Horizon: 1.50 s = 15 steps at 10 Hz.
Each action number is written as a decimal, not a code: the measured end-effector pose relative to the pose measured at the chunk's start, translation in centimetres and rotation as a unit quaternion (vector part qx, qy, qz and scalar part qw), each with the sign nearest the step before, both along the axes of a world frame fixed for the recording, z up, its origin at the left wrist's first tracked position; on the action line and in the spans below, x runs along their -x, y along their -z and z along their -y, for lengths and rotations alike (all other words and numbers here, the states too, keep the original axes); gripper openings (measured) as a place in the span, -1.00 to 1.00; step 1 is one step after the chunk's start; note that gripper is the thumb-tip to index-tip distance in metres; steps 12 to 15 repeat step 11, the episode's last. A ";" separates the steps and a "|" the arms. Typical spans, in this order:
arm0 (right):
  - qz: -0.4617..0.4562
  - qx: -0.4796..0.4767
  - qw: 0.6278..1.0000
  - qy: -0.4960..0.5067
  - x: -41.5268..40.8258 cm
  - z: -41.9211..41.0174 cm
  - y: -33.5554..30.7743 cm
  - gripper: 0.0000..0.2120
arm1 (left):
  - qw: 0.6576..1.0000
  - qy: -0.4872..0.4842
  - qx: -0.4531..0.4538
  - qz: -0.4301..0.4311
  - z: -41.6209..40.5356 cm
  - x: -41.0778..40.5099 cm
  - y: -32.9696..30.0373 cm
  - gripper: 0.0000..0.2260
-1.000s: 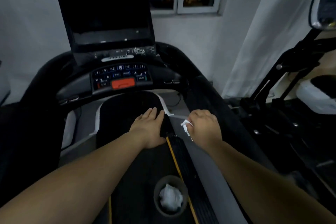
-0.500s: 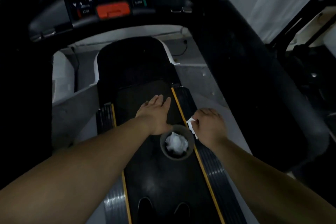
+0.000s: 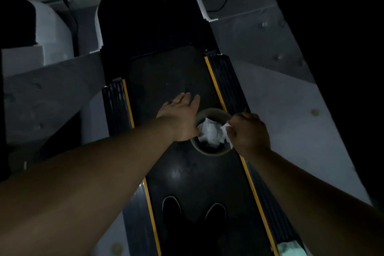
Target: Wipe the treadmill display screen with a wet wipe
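I look straight down at the treadmill belt [image 3: 172, 81]; the display screen is out of view. A small round bin [image 3: 214, 151] stands on the belt with crumpled white wipes [image 3: 209, 133] inside. My right hand [image 3: 248, 133] is closed on a white wet wipe [image 3: 225, 129] right over the bin's right rim. My left hand [image 3: 180, 116] is flat, fingers together and stretched forward, resting against the bin's left rim. It holds nothing.
Yellow-edged ribbed side rails [image 3: 228, 81] run along both sides of the belt. My two dark shoes [image 3: 193, 208] stand on the belt below the bin. A pale packet [image 3: 291, 247] lies on the right rail at the bottom. Grey floor [image 3: 280, 120] lies to the right.
My view has tilted down from the console to the belt. Both hands have come down to the bin, and the right hand with the wipe now sits over its rim.
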State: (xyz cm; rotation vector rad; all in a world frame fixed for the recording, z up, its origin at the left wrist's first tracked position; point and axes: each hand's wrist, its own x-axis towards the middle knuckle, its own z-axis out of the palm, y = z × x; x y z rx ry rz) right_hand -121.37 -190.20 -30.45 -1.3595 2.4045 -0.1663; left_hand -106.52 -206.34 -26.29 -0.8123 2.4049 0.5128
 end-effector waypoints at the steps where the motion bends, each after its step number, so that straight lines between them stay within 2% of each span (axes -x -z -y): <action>1: 0.027 -0.031 0.999 -0.004 -0.1 0.7 3.6 -0.74 | 1.000 -0.002 -0.007 0.000 0.3 -0.1 3.4 -0.05; 2: 0.079 -0.042 0.996 0.006 -0.6 1.2 7.0 -0.59 | 1.000 -0.008 -0.016 0.006 0.4 -0.4 6.3 -0.07; 3: 0.105 -0.053 0.992 0.033 -0.9 1.0 9.1 -0.60 | 0.999 -0.016 -0.029 0.016 0.4 -0.9 8.3 -0.09; 5: 0.093 -0.072 0.993 0.007 -0.4 0.2 10.3 -0.56 | 0.999 -0.021 -0.042 0.027 0.6 -0.6 9.6 -0.12; 8: 0.056 -0.101 0.993 -0.032 -0.4 0.5 9.4 -0.36 | 0.999 -0.021 -0.047 -0.001 0.6 0.4 10.5 -0.09; 9: 0.047 -0.092 0.994 -0.037 -0.3 0.6 9.0 -0.44 | 0.998 -0.024 -0.051 -0.007 0.4 0.4 10.0 -0.08; 11: 0.030 -0.076 0.996 -0.032 -0.6 1.1 5.2 -0.37 | 0.999 -0.015 -0.030 -0.015 0.2 0.2 6.7 -0.09; 15: 0.030 -0.076 0.996 -0.032 -0.6 1.1 5.2 -0.37 | 0.999 -0.015 -0.030 -0.015 0.2 0.2 6.7 -0.09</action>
